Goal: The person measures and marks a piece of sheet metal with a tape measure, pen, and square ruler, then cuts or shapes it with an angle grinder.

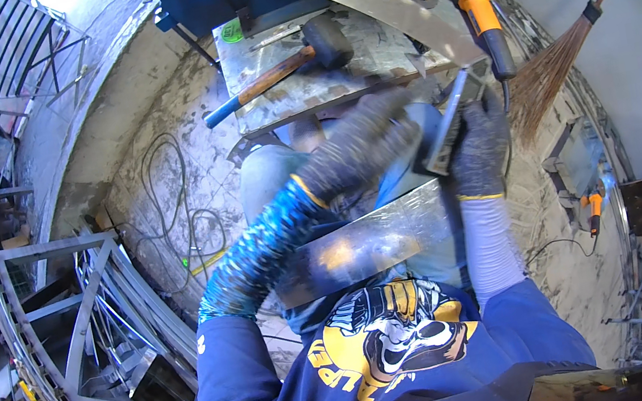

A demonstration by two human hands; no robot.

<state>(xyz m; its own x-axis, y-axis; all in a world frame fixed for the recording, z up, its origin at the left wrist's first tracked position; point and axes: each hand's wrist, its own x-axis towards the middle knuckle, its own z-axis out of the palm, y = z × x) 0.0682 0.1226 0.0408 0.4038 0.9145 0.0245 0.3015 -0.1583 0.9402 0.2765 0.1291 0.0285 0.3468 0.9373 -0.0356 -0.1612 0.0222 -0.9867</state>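
My right hand (478, 144), in a dark knit glove, is closed around a short silver metal bar (448, 121) that slants up above my right knee. My left hand (378, 136), gloved alike, is smeared by motion to the left of the bar; its fingers cannot be made out. Across my lap lies a flat sheet metal plate (363, 246) with a shiny worn patch. A long, slightly curved metal strip (382, 7) reaches over the worktable (280, 107), its near end close to my right hand. On the tabletop rests a mallet (327, 42) with a dark head and a wooden, blue-ended handle.
To the right of the table are an orange angle grinder (482, 14) and a straw broom (558, 67). A second orange tool (595, 212) lies farther right on the floor. Metal frames and bars (116, 320) crowd the left side. A cable (180, 181) coils across the floor.
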